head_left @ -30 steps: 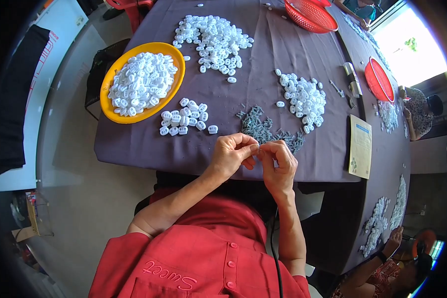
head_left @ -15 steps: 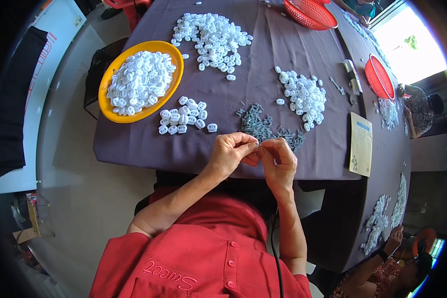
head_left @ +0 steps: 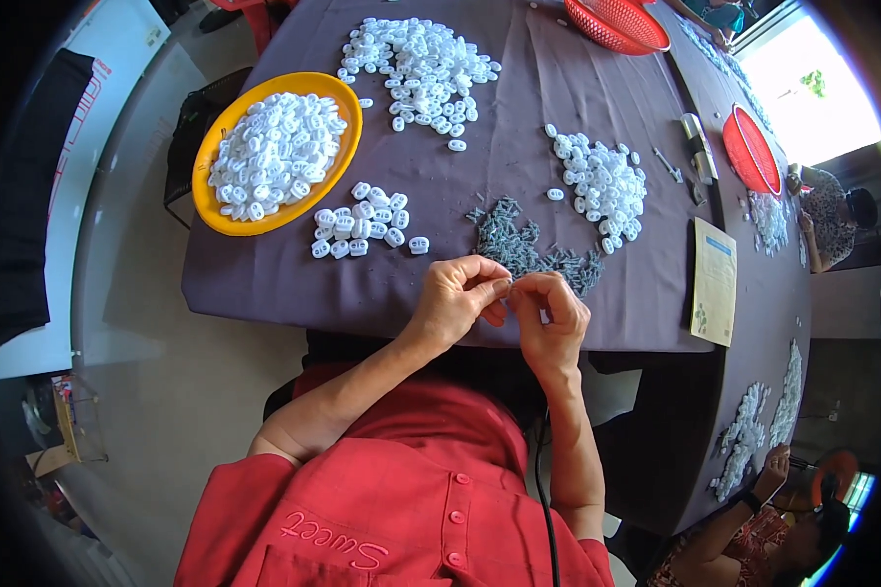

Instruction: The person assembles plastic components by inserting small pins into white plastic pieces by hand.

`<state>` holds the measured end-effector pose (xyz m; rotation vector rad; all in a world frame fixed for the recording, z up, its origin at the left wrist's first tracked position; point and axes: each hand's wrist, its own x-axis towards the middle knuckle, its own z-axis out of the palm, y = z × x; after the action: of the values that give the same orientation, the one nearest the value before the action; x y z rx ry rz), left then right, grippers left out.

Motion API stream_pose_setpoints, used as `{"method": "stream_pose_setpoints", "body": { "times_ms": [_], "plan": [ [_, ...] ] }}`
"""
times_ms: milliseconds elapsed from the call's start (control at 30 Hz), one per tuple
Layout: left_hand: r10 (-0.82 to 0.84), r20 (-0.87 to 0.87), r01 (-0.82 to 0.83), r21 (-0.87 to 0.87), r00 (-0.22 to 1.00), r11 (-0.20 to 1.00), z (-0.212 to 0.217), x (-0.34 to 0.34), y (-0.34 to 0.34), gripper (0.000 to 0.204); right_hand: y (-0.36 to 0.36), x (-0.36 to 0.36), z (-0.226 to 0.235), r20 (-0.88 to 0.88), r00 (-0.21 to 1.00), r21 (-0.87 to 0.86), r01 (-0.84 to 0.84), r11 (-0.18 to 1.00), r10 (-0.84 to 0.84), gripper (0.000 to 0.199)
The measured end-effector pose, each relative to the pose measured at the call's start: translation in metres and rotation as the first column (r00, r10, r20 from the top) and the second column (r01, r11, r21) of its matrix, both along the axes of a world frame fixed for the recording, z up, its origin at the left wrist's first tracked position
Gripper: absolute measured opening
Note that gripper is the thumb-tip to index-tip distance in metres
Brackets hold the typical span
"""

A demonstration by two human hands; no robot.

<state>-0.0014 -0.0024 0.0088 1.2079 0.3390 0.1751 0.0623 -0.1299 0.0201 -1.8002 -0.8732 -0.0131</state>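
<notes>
My left hand and my right hand meet fingertip to fingertip just above the table's near edge. Both are closed in a pinch, thumbs against forefingers. Whatever they hold is too small and too covered by the fingers to name. Right beyond the fingertips lies a heap of small dark grey screw-like pieces. To the left of it is a small group of white oval plastic pieces with dark markings. A loose pile of similar white pieces lies beyond my right hand.
A yellow plate heaped with white pieces stands at the left; another white pile lies farther back. Red baskets, a tan packet and a pale cylindrical object are around. Other people sit at the right-hand table.
Both hands keep the same fingertip pinch, with only a very slight shift. The whole view has moved a little; the piles and plate lie as before.
</notes>
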Motion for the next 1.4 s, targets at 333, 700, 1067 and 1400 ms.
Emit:
{"method": "stream_pose_setpoints", "body": {
  "times_ms": [333,700,1067,1400],
  "plan": [
    [0.105,0.056,-0.111,0.124,0.993,0.986,0.0,0.0,-0.01,0.008,-0.001,-0.001,-0.01,-0.56,0.828,0.179,0.103,0.978,0.015,0.009],
    [0.083,0.011,-0.082,-0.027,0.997,0.996,-0.004,0.0,-0.002,0.011,0.001,-0.003,-0.01,-0.233,0.97,0.049,0.078,0.996,-0.064,0.015],
    [0.018,-0.016,-0.017,0.047,1.0,0.999,-0.002,0.002,0.001,0.008,0.002,0.003,0.004,0.202,0.979,-0.045,-0.032,0.998,0.04,0.019],
    [0.098,0.068,-0.112,0.27,0.993,0.956,-0.011,0.003,-0.011,0.007,0.0,-0.001,-0.01,-0.217,0.972,-0.043,0.088,0.995,-0.095,0.013]
  ]
}}
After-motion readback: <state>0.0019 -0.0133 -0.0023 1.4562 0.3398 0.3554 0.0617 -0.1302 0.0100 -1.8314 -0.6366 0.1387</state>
